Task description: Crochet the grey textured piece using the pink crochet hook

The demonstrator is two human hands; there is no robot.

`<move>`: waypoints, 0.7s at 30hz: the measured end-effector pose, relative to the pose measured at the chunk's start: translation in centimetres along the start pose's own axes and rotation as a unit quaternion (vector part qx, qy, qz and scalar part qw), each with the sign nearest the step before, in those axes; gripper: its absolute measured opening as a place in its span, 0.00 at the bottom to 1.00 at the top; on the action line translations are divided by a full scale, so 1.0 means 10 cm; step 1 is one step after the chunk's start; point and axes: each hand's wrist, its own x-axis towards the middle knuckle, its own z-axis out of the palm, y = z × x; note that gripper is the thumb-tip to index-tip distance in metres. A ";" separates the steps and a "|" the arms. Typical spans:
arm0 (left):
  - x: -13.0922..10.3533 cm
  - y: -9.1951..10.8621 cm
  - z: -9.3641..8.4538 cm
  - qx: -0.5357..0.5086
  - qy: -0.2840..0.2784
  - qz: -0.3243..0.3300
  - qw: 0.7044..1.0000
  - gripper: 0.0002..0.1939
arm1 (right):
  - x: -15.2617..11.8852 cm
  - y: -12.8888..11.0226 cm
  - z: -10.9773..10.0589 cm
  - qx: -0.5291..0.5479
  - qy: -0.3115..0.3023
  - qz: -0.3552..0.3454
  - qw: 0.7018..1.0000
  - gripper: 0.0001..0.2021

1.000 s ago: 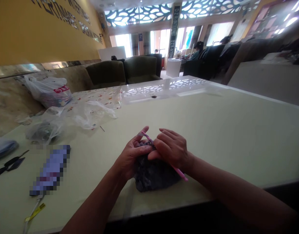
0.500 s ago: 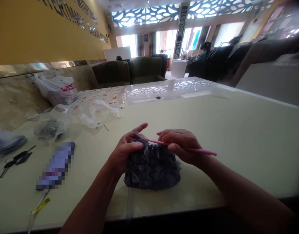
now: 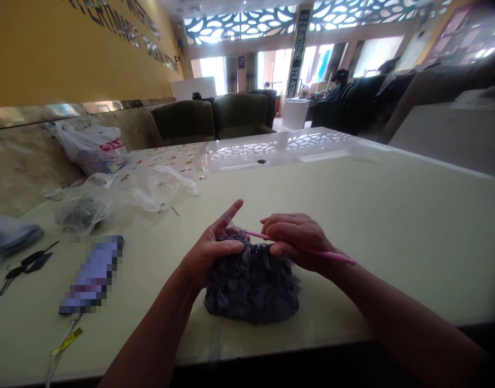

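Note:
A dark grey ruffled crochet piece (image 3: 253,285) stands on the pale table between my hands. My left hand (image 3: 210,245) pinches its upper left edge, thumb in front, with the index finger raised and a sheer grey ribbon strand (image 3: 228,220) running by it. My right hand (image 3: 299,237) is closed round a pink crochet hook (image 3: 336,257), whose thin end points left into the top edge of the piece. The right thumb lies close to that edge. The hook's tip is hidden in the stitches.
On the left of the table (image 3: 392,226) lie keys (image 3: 27,265), a blurred-out phone-like object (image 3: 94,275) with a white cable (image 3: 61,345), and clear plastic bags (image 3: 160,186). A full white carrier bag (image 3: 96,148) stands behind them. Armchairs (image 3: 241,113) and people are farther back.
The crochet piece has shifted slightly down and tilted. My left index finger has risen a little, and my right hand with the hook has moved slightly left.

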 end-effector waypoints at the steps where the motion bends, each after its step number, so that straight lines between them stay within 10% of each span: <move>1: 0.00 0.01 -0.01 -0.001 0.004 0.000 1.000 0.42 | 0.01 -0.01 -0.01 0.007 0.000 0.003 1.000 0.26; 12: 0.05 -0.09 0.06 0.049 0.014 0.018 0.999 0.32 | 0.02 -0.10 0.02 0.159 -0.012 0.105 0.982 0.30; 21: 0.03 -0.22 0.15 0.083 -0.020 0.013 0.996 0.26 | 0.03 0.00 0.12 -0.068 0.038 -0.051 0.996 0.22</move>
